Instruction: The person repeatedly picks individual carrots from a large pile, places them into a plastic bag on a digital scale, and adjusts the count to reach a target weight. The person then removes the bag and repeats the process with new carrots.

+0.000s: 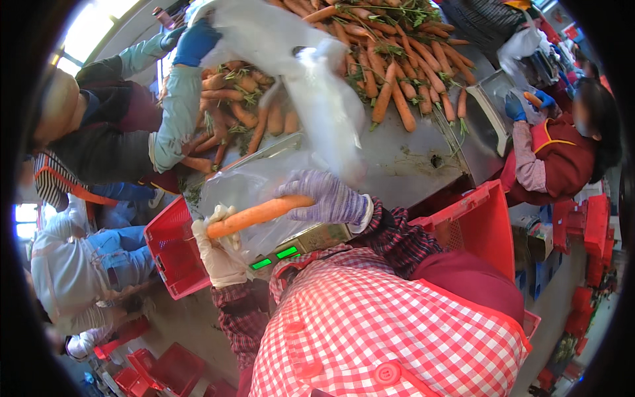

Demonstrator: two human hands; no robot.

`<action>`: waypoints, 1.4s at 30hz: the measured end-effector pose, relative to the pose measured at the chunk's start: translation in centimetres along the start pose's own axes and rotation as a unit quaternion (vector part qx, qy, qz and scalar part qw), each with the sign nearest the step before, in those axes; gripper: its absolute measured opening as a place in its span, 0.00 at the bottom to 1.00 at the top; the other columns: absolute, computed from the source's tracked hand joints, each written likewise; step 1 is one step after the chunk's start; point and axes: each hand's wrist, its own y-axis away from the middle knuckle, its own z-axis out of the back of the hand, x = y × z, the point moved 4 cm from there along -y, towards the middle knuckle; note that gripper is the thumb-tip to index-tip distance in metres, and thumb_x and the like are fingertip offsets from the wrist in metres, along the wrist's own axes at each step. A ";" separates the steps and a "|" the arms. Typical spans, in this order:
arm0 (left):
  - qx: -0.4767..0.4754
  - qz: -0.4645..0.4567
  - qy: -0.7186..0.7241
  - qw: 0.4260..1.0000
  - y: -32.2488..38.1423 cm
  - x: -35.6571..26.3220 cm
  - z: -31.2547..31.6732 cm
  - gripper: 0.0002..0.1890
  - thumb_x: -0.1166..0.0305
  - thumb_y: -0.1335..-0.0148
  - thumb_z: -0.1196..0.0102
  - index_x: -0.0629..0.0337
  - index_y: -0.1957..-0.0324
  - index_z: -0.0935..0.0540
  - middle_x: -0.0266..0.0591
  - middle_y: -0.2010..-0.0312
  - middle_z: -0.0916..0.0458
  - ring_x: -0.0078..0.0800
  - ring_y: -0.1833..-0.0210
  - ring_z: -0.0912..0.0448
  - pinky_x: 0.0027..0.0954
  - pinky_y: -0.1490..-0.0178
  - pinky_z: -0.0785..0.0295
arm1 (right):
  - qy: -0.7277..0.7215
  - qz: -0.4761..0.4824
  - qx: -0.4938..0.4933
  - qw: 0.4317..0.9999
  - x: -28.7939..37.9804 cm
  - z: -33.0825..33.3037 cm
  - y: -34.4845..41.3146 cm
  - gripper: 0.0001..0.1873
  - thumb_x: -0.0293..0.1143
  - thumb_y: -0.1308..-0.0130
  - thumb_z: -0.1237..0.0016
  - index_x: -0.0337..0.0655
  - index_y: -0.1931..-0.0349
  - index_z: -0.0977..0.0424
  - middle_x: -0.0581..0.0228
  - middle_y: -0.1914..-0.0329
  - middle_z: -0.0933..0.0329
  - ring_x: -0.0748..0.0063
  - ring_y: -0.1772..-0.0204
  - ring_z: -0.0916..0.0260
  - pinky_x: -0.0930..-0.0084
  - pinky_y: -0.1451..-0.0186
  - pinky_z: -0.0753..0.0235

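My right hand point(327, 198), in a purple-and-white knitted glove, grips one end of a large carrot point(258, 214). At the carrot's other end is my left hand point(221, 243), in a pale glove, with the edge of a clear plastic bag point(268, 178) at its fingers. The bag lies spread over a scale point(317, 237) with lit green displays, close to my checked apron. Beyond my hands a pile of carrots point(387, 64), some with green tops, covers the metal table. A second heap of carrots point(233, 99) lies to the left.
A co-worker's blue-gloved hand point(196, 42) holds a large translucent plastic bag point(322, 89) over the metal table point(397, 149). Red crates stand at left point(173, 248) and right point(486, 228) of me. Another co-worker point(555, 149) at right holds a carrot and a bag.
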 end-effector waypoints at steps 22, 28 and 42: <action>-0.054 -0.001 0.070 0.996 0.5 -0.5 0.6 0.18 0.57 0.28 0.50 0.65 0.52 0.20 0.50 0.56 0.16 0.25 0.65 0.17 0.18 0.75 0.22 | -0.087 -0.140 0.142 0.976 0.1 -2.4 0.8 0.26 0.42 0.40 0.38 0.34 0.47 0.25 0.48 0.56 0.20 0.55 0.52 0.21 0.64 0.46 0.25; -0.113 0.003 -0.050 0.992 0.7 -0.5 0.8 0.16 0.61 0.30 0.48 0.62 0.49 0.20 0.49 0.55 0.16 0.18 0.70 0.21 0.15 0.77 0.29 | 0.080 -0.062 0.084 0.991 0.8 -0.9 0.2 0.28 0.39 0.48 0.35 0.39 0.47 0.24 0.50 0.54 0.23 0.48 0.50 0.24 0.59 0.46 0.26; 0.013 0.039 0.016 0.999 1.1 0.4 -0.2 0.16 0.61 0.30 0.45 0.60 0.46 0.23 0.49 0.54 0.17 0.31 0.57 0.17 0.24 0.63 0.19 | -0.054 -0.149 0.102 0.982 1.3 -1.3 0.2 0.23 0.46 0.36 0.42 0.38 0.48 0.22 0.53 0.65 0.19 0.63 0.63 0.20 0.66 0.57 0.24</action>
